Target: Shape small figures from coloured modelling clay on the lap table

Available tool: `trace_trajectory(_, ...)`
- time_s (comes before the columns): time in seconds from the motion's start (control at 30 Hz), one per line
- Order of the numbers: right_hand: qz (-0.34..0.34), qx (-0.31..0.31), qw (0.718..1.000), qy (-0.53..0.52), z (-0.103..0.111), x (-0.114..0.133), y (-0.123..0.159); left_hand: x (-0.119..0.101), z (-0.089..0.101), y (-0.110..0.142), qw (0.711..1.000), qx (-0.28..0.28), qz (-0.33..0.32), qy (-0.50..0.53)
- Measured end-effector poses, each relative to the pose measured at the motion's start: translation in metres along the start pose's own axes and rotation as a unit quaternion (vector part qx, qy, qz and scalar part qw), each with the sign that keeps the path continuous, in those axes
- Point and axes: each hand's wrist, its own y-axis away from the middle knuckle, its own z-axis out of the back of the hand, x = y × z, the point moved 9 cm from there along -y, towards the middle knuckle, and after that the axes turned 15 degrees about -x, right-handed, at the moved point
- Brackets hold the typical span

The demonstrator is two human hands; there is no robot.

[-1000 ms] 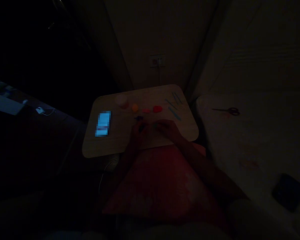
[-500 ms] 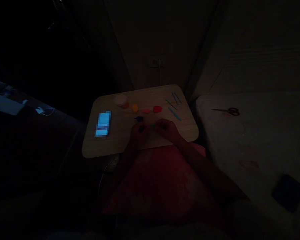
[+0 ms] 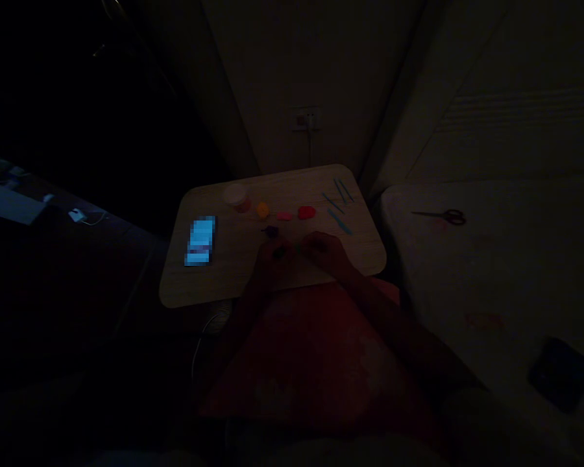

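Observation:
In the dim light both hands are close together over the near edge of a small wooden table [image 3: 233,272]. My left hand [image 3: 271,261] is closed round a dark green lump [image 3: 279,253] that looks like modelling clay. My right hand [image 3: 328,251] has its fingers curled, with a small piece of green clay [image 3: 298,247] at its fingertips, in the gap between the hands. Just beyond them lie a dark purple lump [image 3: 272,231], a pink piece [image 3: 284,216], a red piece [image 3: 306,212] and a yellow-orange piece [image 3: 263,209].
Several thin blue modelling tools [image 3: 339,222] lie at the table's right. A lidded tub [image 3: 237,197] stands at the back left, near a lit phone [image 3: 201,241]. Scissors [image 3: 448,216] and a dark blue object [image 3: 561,375] rest on the pale surface at right.
The green piece between my hands shows less now and looks darker. My hands have barely shifted, and the things on the table lie where they were.

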Motion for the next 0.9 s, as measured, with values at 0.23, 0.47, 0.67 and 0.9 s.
trace_trajectory(0.23, 0.023, 0.007, 1.000, -0.018, -0.002, -0.002, 0.000, 0.003, 0.002, -0.001, 1.000, -0.005, 0.018, 0.008)
trace_trajectory(0.47, 0.055, 0.004, 0.998, 0.008, -0.001, -0.002, 0.001, 0.004, 0.002, -0.001, 1.000, -0.017, 0.004, 0.004)
trace_trajectory(0.67, 0.075, 0.023, 0.997, 0.002, -0.004, 0.004, 0.003, 0.004, 0.003, -0.001, 1.000, -0.021, -0.005, 0.003)
trace_trajectory(0.9, 0.099, 0.019, 0.995, 0.013, -0.003, 0.010, 0.006, 0.006, 0.002, -0.002, 1.000, -0.019, 0.019, 0.013)
